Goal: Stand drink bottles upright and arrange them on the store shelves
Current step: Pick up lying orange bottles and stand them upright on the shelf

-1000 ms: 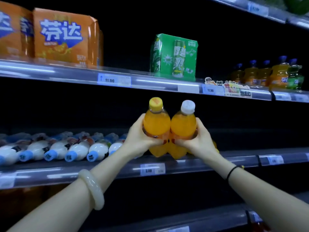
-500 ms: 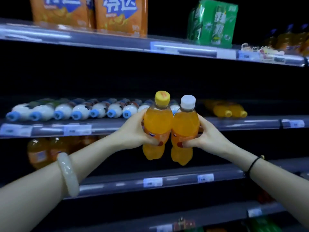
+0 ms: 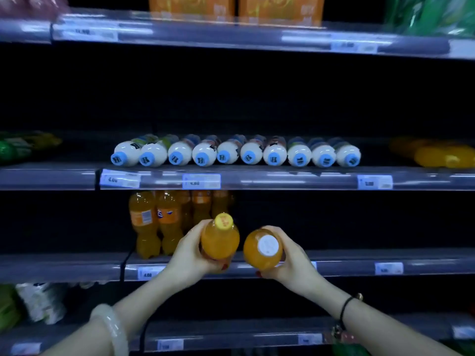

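Observation:
My left hand [image 3: 189, 255] grips an orange drink bottle with a yellow cap [image 3: 220, 240]. My right hand [image 3: 291, 263] grips a second orange drink bottle with a white cap [image 3: 262, 249]. Both bottles are held a little apart, caps towards me, in front of the edge of the lower shelf [image 3: 347, 265]. Just to the left on that shelf, several orange bottles [image 3: 156, 222] stand upright. On the shelf above, a row of white bottles with blue caps [image 3: 236, 154] lies on its side, caps outward.
More orange bottles [image 3: 442, 154] lie on their sides at the right of the middle shelf [image 3: 282, 179]. Green bottles [image 3: 15, 147] lie at its left. Orange cartons [image 3: 234, 6] sit on the top shelf. White packs [image 3: 41, 301] rest at the lower left.
Both hands have carried the two orange bottles down, from the level of the white-bottle shelf to the shelf below. The bottles have come apart and now tilt their caps towards me.

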{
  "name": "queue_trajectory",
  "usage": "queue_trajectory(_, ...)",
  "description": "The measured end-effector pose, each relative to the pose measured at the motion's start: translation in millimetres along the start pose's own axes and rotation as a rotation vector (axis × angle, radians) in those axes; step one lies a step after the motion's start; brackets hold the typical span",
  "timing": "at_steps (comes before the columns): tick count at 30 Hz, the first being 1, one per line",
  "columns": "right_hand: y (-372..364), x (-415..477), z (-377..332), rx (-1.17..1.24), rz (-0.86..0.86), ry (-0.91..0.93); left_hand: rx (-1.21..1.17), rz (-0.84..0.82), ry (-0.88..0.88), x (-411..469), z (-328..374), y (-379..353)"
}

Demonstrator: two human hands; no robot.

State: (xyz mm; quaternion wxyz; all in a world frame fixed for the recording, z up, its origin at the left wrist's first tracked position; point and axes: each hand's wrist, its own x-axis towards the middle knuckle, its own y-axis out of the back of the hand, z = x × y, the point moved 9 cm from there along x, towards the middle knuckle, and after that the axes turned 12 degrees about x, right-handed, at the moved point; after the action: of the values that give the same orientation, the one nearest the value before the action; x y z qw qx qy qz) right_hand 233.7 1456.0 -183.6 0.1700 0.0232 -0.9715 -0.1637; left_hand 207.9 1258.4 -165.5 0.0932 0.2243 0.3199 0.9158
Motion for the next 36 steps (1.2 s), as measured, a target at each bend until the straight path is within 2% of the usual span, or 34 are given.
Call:
queue_trajectory(5,-27.6,38.1,23.6,0.098,0.077,-0.035,-0.081,0.095,0.150,21.1,-62.6,8.5)
queue_trajectory(10,-49.9,76.6,51.8,0.167,0.100,-0.063,-0.106,0.136,0.203,47.1,-95.9,13.7)
queue_trajectory(15,-70.8,99.7,79.0,0.238,0.119,-0.195,-0.088,0.102,0.247,61.4,-120.0,4.1)
queue_trajectory(22,-84.0,145.1,99.5,0.315,0.172,-0.321,-0.108,0.146,0.347,87.8,-151.2,2.5)
queue_trajectory(26,-93.6,161.5,101.4,0.275,0.133,-0.355,-0.049,0.235,0.420,95.1,-169.0,0.7)
queue_trajectory(31,-100.6,170.4,108.0,0.199,0.207,-0.304,0.196,0.315,0.575,87.2,-177.9,1.4)
queue_trajectory(36,-97.9,168.3,112.3,0.234,0.249,-0.298,0.205,0.384,0.581,82.1,-176.7,0.6)
